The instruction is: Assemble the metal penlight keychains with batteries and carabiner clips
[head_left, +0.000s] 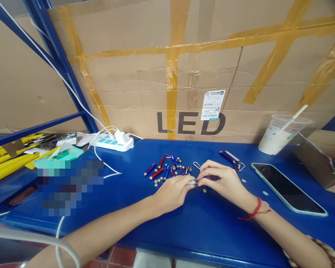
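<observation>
My left hand (173, 191) and my right hand (222, 180) meet over the blue table (162, 223), fingertips pinched together on a small silver metal part (194, 182). Just beyond them lies a scatter of small keychain flashlights (163, 168) in purple, red and blue, with carabiner clips (197, 165) and several tiny round silver pieces (158, 181). One more round piece (204, 191) lies under my right fingers. A red string bracelet (256, 210) circles my right wrist.
A phone (287, 189) lies face up at the right. A plastic cup with a straw (280, 134) and an open cardboard box (322, 162) stand at the back right. A white power strip (115, 141) with cables sits back left, near yellow parts (9, 162). Taped cardboard (190, 74) forms the back wall.
</observation>
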